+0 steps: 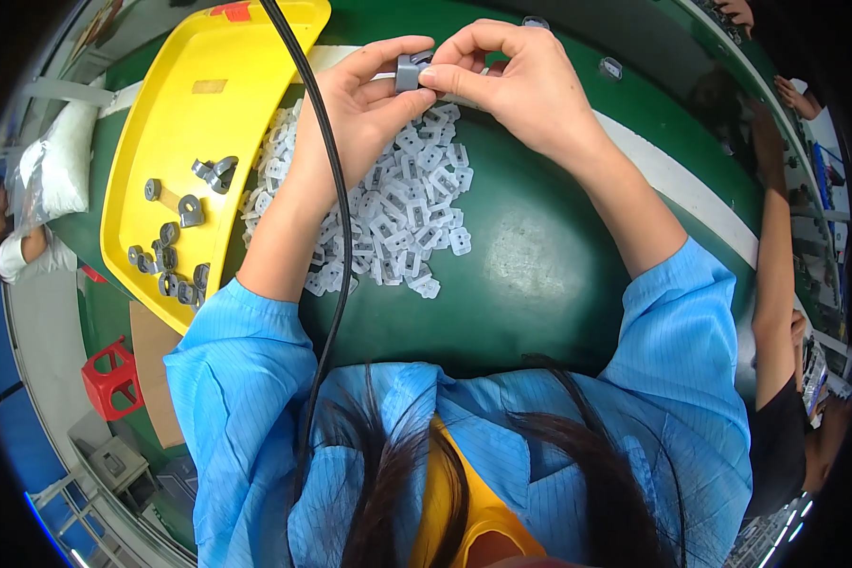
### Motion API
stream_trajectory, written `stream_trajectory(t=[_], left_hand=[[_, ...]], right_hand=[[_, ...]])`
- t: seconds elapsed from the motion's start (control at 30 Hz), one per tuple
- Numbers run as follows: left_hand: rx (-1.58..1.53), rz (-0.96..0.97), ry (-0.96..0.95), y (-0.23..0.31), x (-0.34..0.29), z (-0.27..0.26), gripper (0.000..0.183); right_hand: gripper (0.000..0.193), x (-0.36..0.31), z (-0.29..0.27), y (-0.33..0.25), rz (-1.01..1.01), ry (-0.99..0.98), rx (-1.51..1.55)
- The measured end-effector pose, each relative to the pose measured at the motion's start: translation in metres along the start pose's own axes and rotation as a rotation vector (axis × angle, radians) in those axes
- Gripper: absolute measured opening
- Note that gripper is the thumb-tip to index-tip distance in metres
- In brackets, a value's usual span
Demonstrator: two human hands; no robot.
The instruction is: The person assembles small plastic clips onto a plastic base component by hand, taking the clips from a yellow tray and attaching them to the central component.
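Note:
Both my hands meet over the far part of the green table, fingers closed around one small grey plastic part (409,74). My left hand (367,95) grips its left side between thumb and fingers. From the right, my right hand (502,71) pinches it with thumb and forefinger; the fingertips hide some of its shape. Below my hands lies a heap of small whitish plastic pieces (397,218), partly covered by my left forearm. To the left, several dark grey round plastic parts (191,210) sit in a yellow tray (175,123).
A black cable (343,208) hangs across the view over my left forearm. A white strip (672,170) crosses the green table (530,256). A clear piece (610,68) lies beyond it. At the right a co-worker's arm (774,275) reaches in; a red stool (113,381) stands lower left.

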State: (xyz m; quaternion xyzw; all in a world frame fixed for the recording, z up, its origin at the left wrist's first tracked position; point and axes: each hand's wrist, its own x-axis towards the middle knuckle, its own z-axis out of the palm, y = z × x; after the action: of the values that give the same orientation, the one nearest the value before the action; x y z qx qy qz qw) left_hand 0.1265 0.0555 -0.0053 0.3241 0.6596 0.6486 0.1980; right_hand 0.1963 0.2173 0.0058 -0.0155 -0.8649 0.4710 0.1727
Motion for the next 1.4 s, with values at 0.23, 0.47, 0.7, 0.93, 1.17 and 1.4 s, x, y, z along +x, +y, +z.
stream_trajectory(t=[0.23,0.47,0.7,0.93,1.17,1.4], left_hand=[[0.066,0.216,0.028,-0.007,0.000,0.007,0.042],[-0.050,0.058,-0.078,-0.002,0.001,-0.003,0.037],[-0.117,0.036,-0.066,-0.001,0.000,0.000,0.033],[-0.324,-0.038,-0.061,0.002,0.000,-0.003,0.040],[-0.146,-0.149,0.061,-0.005,0.007,-0.023,0.039],[0.046,-0.024,0.089,-0.017,0.010,-0.022,0.038]], right_hand=[[0.020,0.004,-0.002,0.010,0.151,-0.064,0.338],[0.018,0.006,-0.016,0.012,0.339,-0.270,0.631],[0.021,-0.003,0.002,0.004,0.098,-0.013,0.197],[0.016,-0.003,0.003,-0.003,0.155,-0.082,0.677],[0.014,0.024,-0.022,0.056,0.330,0.037,0.484],[0.020,0.015,-0.019,0.061,-0.280,0.342,-0.749]])
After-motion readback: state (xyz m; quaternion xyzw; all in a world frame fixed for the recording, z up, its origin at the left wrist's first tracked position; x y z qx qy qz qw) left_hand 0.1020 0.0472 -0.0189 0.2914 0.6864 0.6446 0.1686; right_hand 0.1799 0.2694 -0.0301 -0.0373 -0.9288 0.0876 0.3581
